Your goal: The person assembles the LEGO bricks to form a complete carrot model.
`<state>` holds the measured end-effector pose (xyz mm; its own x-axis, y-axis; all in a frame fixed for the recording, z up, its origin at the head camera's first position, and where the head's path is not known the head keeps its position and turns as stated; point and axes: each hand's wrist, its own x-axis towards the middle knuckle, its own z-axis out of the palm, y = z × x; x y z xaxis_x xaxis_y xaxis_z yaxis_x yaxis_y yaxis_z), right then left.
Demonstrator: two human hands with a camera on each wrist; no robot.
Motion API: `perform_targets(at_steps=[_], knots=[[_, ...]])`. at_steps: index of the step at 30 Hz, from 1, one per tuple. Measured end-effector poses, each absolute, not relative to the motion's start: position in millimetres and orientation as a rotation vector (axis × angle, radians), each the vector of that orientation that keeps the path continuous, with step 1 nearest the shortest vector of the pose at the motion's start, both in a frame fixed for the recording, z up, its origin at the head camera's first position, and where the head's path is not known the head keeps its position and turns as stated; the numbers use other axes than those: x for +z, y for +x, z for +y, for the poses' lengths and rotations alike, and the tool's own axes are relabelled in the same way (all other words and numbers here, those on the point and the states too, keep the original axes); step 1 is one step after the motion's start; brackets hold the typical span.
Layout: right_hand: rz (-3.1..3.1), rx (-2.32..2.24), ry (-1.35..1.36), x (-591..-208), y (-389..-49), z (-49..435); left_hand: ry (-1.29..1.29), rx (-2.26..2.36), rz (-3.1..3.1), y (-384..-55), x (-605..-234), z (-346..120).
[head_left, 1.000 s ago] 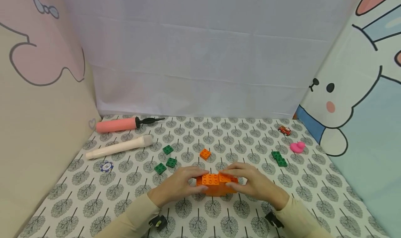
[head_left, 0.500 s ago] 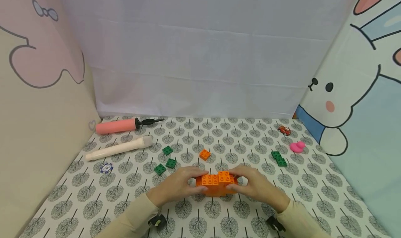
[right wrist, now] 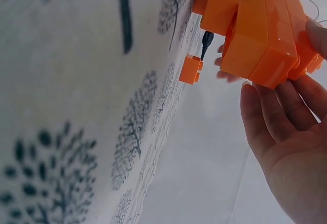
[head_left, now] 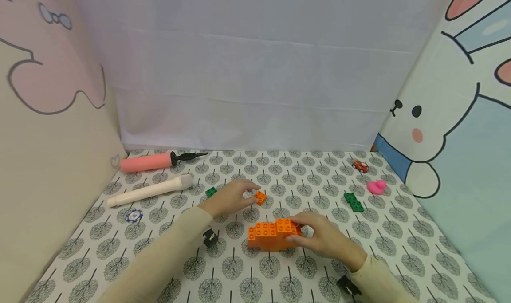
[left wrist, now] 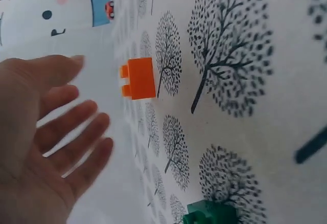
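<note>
A joined block of several orange bricks (head_left: 268,240) stands on the patterned cloth, its studs facing up. My right hand (head_left: 321,236) grips its right end between thumb and fingers; the right wrist view shows that hand (right wrist: 294,127) around the end of the block (right wrist: 253,35). Farther back lies a single orange toy brick (head_left: 261,198). Beside it, on the left, is my left hand (head_left: 228,198), fingers spread and relaxed. In the left wrist view a gap shows between the left hand (left wrist: 51,127) and the single brick (left wrist: 141,79).
One green brick (head_left: 211,191) peeks out behind the left hand. Joined green bricks (head_left: 353,202), a pink duck (head_left: 376,187) and a red toy car (head_left: 360,166) lie right. At left are a poker chip (head_left: 134,215), a white tube (head_left: 149,192) and a pink pump (head_left: 147,163).
My left hand has let go of the orange block and moved forward to the single brick, covering some green bricks. My right hand first withdrew its fingers from the block's top and still holds its end.
</note>
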<state>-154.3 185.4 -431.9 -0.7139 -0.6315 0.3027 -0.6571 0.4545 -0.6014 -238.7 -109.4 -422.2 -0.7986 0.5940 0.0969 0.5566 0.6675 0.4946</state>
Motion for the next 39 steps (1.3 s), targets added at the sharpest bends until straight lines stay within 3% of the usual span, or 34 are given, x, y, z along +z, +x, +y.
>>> perform_targets(at_steps=[13,25,32,39], knots=[[-2.625,1.118,1.201,-432,-156,183,0.868,0.552,2.758,-258,-434,-90],[-2.688,1.099,1.136,-428,-153,185,0.889,0.636,2.787,-259,-439,-96],[-2.689,1.117,1.142,-431,-155,188,0.969,0.848,2.779,-233,-413,-100],[-2.645,1.152,1.189,-431,-156,188,1.22,1.063,2.749,-184,-391,-101]])
